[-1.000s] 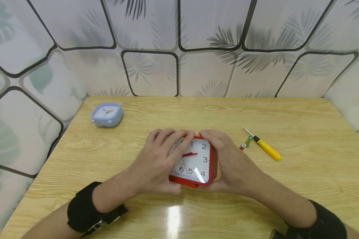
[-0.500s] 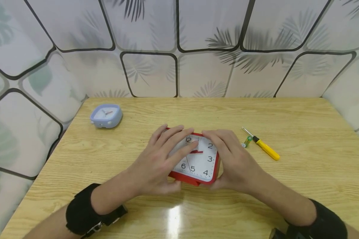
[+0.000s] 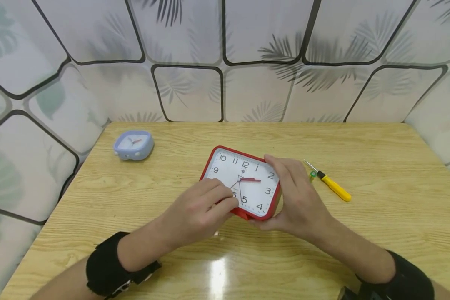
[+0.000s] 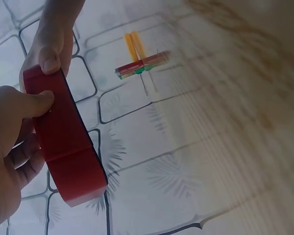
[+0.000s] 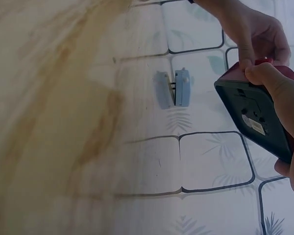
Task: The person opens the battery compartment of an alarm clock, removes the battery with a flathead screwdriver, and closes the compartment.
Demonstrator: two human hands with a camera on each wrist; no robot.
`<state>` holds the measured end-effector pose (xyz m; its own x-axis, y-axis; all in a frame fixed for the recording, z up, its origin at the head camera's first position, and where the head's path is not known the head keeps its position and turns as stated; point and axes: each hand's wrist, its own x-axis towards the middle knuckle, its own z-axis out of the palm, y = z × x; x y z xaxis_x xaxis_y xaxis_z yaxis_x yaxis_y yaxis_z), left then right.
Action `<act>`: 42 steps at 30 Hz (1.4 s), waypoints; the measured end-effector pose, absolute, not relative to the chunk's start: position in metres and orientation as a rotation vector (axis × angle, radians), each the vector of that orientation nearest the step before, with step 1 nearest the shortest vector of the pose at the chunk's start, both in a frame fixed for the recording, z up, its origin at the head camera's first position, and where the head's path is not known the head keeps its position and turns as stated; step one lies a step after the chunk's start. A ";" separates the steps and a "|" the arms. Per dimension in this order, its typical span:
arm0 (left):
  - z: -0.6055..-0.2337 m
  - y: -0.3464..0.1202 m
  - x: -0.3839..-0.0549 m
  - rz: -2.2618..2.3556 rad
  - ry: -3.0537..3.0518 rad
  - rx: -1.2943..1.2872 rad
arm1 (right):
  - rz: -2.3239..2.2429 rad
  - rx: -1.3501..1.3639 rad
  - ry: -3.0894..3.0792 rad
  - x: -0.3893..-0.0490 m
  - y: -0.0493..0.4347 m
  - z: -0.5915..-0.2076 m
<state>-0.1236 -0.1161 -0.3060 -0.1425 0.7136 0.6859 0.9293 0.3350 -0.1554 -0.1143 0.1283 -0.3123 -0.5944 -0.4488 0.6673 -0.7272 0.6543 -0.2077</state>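
Observation:
A red square alarm clock [image 3: 247, 183] with a white face is held up off the table, its face tilted toward the head camera. My right hand [image 3: 300, 196] grips its right side, fingers over the top corner and thumb beneath. At the lower left edge, my left hand [image 3: 204, 208] has curled fingers in front of the face, and in the left wrist view its thumb presses the red casing [image 4: 63, 127]. The right wrist view shows the clock's black back [image 5: 252, 115], with small fittings and a pale label on it.
A yellow-handled screwdriver [image 3: 335, 187] lies to the right on the wooden table [image 3: 172, 141]. Beside its shaft are batteries [image 4: 132, 68], mostly covered by the right hand in the head view. A light blue clock [image 3: 133, 146] stands at the back left.
The left hand has slid from across the clock's face down to its lower left edge, with its fingers now curled. The clock has shifted slightly away, and more of its face shows.

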 end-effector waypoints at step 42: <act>-0.311 -0.125 -0.135 -0.046 -2.074 -1.423 | 0.672 0.951 -2.447 -0.113 0.126 -0.320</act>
